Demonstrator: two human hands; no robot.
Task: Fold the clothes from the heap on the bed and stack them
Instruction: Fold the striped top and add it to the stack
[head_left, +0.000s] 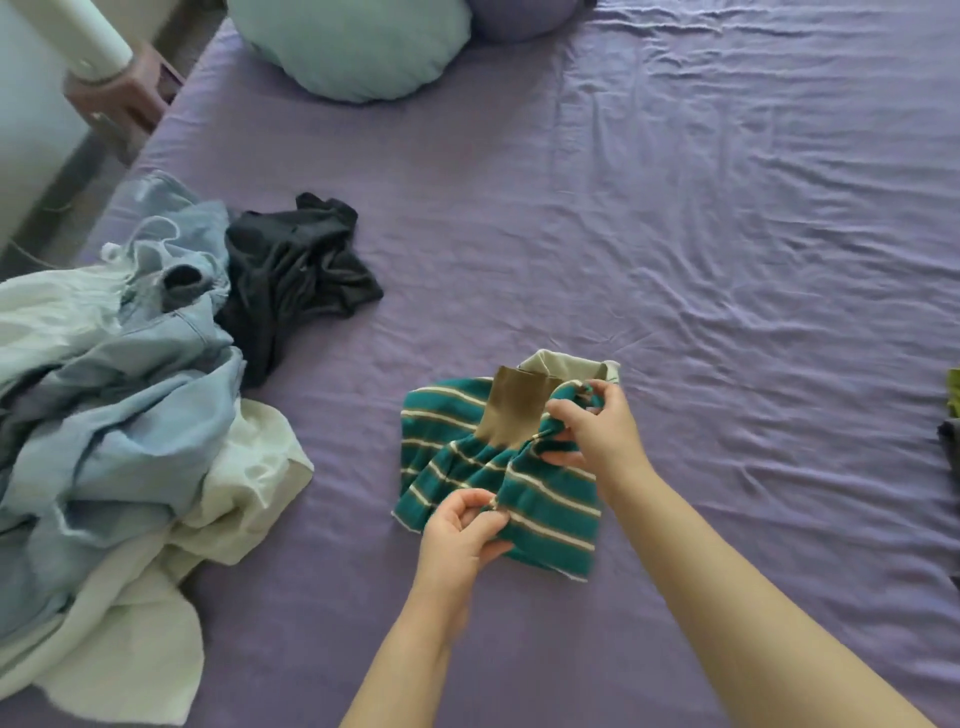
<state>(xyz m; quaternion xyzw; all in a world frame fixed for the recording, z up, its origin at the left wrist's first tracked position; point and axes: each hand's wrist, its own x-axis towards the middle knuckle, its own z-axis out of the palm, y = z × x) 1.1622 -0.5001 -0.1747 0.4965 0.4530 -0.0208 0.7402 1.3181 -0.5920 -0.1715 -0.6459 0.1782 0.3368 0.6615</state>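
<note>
A green striped top (550, 499) with a tan cuff and a pale collar lies bunched on the purple bed sheet (727, 234). My left hand (460, 530) pinches its near edge. My right hand (592, 426) grips the fabric by the tan cuff at the far side. At the left, the heap of clothes (114, 395) holds light blue denim and white pieces, with a black garment (296, 275) lying crumpled at its far right edge.
A pale green round pillow (353, 47) and a purple pillow (519, 18) lie at the head of the bed. A wooden nightstand (124, 98) stands beyond the left edge. Bits of green and dark cloth (953, 415) show at the right border.
</note>
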